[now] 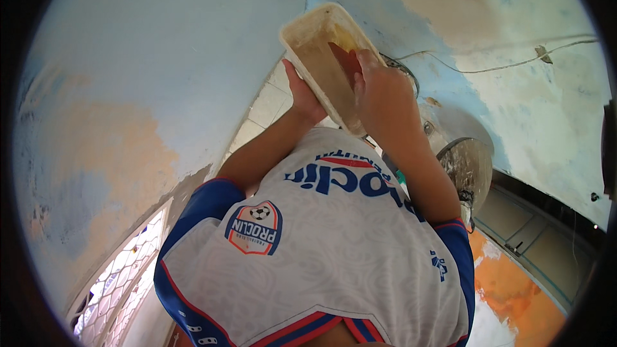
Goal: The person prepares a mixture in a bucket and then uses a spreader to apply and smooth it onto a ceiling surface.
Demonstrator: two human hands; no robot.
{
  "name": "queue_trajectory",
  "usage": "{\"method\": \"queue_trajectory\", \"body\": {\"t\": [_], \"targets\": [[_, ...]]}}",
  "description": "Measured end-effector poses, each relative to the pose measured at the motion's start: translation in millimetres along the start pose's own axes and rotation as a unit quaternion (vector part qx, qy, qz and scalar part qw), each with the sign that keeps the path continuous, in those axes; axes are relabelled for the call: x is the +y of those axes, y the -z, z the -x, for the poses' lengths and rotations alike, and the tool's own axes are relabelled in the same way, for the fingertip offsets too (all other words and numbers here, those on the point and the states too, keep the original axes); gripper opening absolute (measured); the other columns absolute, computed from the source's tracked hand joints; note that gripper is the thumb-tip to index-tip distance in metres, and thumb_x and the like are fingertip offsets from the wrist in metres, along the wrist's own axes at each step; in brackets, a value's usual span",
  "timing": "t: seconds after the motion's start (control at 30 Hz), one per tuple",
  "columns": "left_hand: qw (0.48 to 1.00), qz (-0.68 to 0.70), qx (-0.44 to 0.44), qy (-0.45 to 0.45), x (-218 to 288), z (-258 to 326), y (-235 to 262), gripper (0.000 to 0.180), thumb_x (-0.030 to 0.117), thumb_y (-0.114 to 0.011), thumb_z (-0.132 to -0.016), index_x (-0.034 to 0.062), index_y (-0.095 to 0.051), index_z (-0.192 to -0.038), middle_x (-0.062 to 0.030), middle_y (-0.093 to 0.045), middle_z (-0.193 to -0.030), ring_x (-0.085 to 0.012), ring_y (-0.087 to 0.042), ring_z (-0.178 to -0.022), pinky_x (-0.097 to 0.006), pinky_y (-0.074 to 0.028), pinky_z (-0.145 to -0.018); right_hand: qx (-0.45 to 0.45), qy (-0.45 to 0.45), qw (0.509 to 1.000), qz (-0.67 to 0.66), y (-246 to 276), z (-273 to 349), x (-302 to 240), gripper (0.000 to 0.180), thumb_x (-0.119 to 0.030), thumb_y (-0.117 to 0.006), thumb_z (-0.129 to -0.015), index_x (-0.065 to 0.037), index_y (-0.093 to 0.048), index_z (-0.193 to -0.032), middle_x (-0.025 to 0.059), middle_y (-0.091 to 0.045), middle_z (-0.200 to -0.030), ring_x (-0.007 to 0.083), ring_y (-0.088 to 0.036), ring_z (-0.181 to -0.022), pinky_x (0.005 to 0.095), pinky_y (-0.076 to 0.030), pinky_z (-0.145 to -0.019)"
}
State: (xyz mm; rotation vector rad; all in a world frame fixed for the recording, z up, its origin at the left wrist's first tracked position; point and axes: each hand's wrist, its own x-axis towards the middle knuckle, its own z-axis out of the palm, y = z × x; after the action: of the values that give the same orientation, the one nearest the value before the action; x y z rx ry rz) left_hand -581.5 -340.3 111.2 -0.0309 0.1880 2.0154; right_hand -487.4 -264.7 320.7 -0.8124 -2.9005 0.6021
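Observation:
A long, whitish rectangular tub (pixel 313 58), stained beige inside, is tilted in front of my chest. My left hand (pixel 307 97) supports it from the left side, thumb up along the rim and the other fingers hidden beneath. Inside the tub, my right hand (pixel 385 93) grips a flat reddish-brown scraper (pixel 342 58), whose handle end is covered by the fingers. Next to the scraper, near the far end, lies a yellowish patch of paste (pixel 345 37).
Patchy blue and beige walls (pixel 193 38) rise on both sides. A thin cable (pixel 488 71) runs along the right wall. Behind my right arm stand round, dirt-spattered objects (pixel 466 170). White floor tiles (pixel 263 106) show below the tub; a window grille (pixel 122 289) is at lower left.

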Motion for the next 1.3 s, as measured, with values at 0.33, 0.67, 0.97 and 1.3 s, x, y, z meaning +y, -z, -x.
{"method": "queue_trajectory", "body": {"t": [0.33, 0.67, 0.97, 1.3], "targets": [[0.992, 0.009, 0.088, 0.086, -20, 18, -11, 0.111, 0.095, -0.013, -0.082, 0.0149, -0.035, -0.156, -0.0152, -0.043, -0.154, -0.0347, -0.042, -0.141, -0.049, -0.033, -0.119, -0.141, -0.02, 0.984, -0.108, -28, 4, 19, 0.027, -0.009, -0.061, -0.089, 0.002, -0.052, -0.112, 0.0276, -0.067, -0.083, 0.0458, -0.067, -0.083, 0.0528, -0.051, -0.075], [0.993, -0.02, 0.046, 0.108, -18, 14, -8, 0.111, 0.094, -0.014, -0.083, 0.0126, -0.035, -0.155, -0.0165, -0.045, -0.152, -0.0341, -0.043, -0.14, -0.047, -0.034, -0.117, -0.093, -0.017, 0.988, -0.121, -19, 5, 20, 0.023, -0.007, -0.062, -0.088, 0.001, -0.057, -0.109, 0.0272, -0.068, -0.085, 0.0457, -0.067, -0.085, 0.052, -0.051, -0.079], [0.963, 0.189, -0.121, 0.147, -7, 9, 9, 0.11, 0.093, -0.012, -0.083, 0.0134, -0.032, -0.157, -0.0174, -0.041, -0.154, -0.0348, -0.041, -0.142, -0.048, -0.034, -0.118, -0.057, -0.018, 0.996, -0.063, -25, -2, 19, 0.029, -0.006, -0.062, -0.086, 0.002, -0.059, -0.114, 0.026, -0.069, -0.089, 0.0442, -0.067, -0.087, 0.0497, -0.052, -0.079], [0.985, -0.109, 0.065, 0.112, -2, 8, -33, 0.107, 0.092, -0.013, -0.085, 0.0146, -0.032, -0.157, -0.0124, -0.041, -0.155, -0.0324, -0.04, -0.143, -0.048, -0.031, -0.12, -0.059, 0.001, 0.998, 0.026, -27, -6, 12, 0.028, -0.004, -0.06, -0.088, 0.001, -0.066, -0.114, 0.0231, -0.071, -0.088, 0.0381, -0.072, -0.086, 0.0468, -0.056, -0.081]]}}
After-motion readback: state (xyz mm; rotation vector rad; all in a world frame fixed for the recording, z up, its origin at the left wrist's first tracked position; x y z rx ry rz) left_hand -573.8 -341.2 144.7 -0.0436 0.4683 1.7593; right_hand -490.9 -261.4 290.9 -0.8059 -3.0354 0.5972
